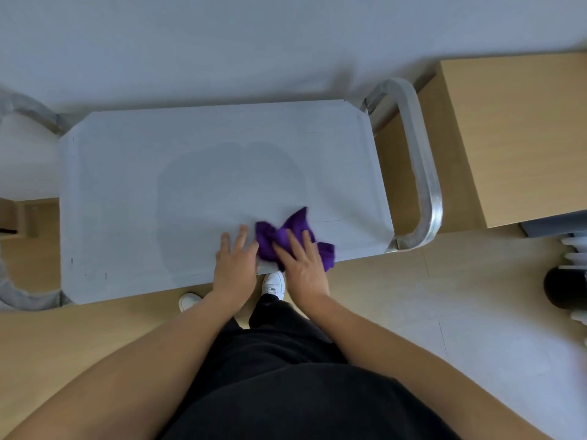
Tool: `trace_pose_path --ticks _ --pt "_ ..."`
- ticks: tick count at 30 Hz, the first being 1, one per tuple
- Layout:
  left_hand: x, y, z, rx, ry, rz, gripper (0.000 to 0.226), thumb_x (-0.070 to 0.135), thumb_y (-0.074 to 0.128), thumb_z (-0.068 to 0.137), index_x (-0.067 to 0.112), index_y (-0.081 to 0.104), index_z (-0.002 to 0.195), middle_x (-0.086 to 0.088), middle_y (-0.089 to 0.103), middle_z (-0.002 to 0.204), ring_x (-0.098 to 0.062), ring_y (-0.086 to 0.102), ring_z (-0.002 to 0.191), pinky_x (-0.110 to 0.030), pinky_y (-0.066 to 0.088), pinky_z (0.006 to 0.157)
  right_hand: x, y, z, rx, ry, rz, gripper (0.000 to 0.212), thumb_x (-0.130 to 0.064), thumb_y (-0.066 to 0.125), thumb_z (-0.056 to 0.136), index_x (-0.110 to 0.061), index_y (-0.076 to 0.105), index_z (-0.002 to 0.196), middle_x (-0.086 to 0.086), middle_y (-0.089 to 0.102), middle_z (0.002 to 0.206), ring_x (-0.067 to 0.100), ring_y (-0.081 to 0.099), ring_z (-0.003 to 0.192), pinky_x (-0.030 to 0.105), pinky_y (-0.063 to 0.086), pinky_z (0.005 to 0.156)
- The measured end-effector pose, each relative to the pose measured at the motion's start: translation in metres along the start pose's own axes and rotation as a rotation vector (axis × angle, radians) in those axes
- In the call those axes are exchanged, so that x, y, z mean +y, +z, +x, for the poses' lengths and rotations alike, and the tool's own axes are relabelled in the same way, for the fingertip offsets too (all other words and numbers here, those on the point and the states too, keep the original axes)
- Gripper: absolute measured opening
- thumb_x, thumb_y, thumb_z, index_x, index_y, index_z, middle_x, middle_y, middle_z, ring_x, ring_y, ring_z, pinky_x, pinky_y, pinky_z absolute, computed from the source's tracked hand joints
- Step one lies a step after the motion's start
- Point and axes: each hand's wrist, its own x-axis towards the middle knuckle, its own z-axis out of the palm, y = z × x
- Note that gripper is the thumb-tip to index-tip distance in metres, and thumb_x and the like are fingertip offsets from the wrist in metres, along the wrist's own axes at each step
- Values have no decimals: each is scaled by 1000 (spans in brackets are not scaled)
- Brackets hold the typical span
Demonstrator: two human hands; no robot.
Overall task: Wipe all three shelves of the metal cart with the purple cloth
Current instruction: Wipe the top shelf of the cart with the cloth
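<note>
Pale grey wall behind, light wood-look floor, wooden cabinet at right, soft even light

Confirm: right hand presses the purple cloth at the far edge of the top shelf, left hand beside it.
Wrong edge. The head view shows the right hand pressing the purple cloth at the near edge of the top shelf, left hand beside it.

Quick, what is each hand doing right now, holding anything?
Left hand: open, fingers flat on the top shelf beside the purple cloth.
Right hand: open, straight fingers pressing the purple cloth onto the shelf.
</note>
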Motion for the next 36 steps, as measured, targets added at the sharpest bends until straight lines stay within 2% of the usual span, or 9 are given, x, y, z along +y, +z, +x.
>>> trace_pose_path --ticks 5,10,13,18,21,23,27,30,36 --pt "1 -1 -1 11 10 -9 56 23 53 97 25 29 148 -3 2 163 -40 2 147 -52 36 110 35 -11 -8 14 -71 12 65 -1 52 88 -27 39 146 0 29 158 28 16 149 41 24 120" --pt "2 1 0 16 21 20 58 27 51 98 25 24 150 -3 1 162 -40 5 146 -48 37 109 111 -36 -26 92 345 60 49 -37 43 100 -27 36 148 6 29 158 29 14 149 49 27 118" --pt "4 2 1 23 21 52 58 28 50 98 24 23 149 -5 2 162 -41 6 145 -46 37 109 97 -30 -19 71 467 45 51 -40 35 102 -32 26 151 7 19 161 35 5 150 54 15 120" --pt "3 0 -1 14 14 -6 56 22 53 97 22 29 148 -5 4 162 -42 4 146 -51 36 110 19 -3 -8 -24 242 -19 50 -35 34 103 -30 25 152 1 8 164 38 -1 149 55 1 119" --pt "3 -2 -1 16 12 -11 56 22 53 97 23 30 148 -4 5 162 -41 5 146 -51 34 111 32 -8 -7 -37 149 4 51 -37 35 103 -28 26 152 0 10 164 31 -1 151 45 -1 122" --pt "4 -2 -2 15 8 -15 57 23 52 97 23 28 149 -3 4 162 -40 4 146 -50 33 112 58 -18 -7 -1 203 40 52 -38 38 102 -24 30 151 3 15 163 29 2 151 41 2 124" --pt "9 0 -1 1 10 -5 57 25 49 99 24 25 150 -3 2 162 -40 2 147 -48 30 114 110 -44 -5 -4 409 0 58 -50 33 100 -27 24 152 12 19 160 38 3 149 52 9 121" --pt "7 0 1 4 12 18 57 26 49 98 23 24 150 -4 3 162 -41 4 146 -48 31 113 118 -54 1 33 318 -88 58 -59 30 98 -34 26 150 10 20 160 36 4 149 53 8 120" --pt "16 2 -3 46 -14 118 61 29 47 91 21 26 148 -9 9 161 -42 10 145 -52 23 115 107 -46 10 46 311 7 52 -52 24 101 -37 24 151 3 9 163 35 -1 150 54 11 121"
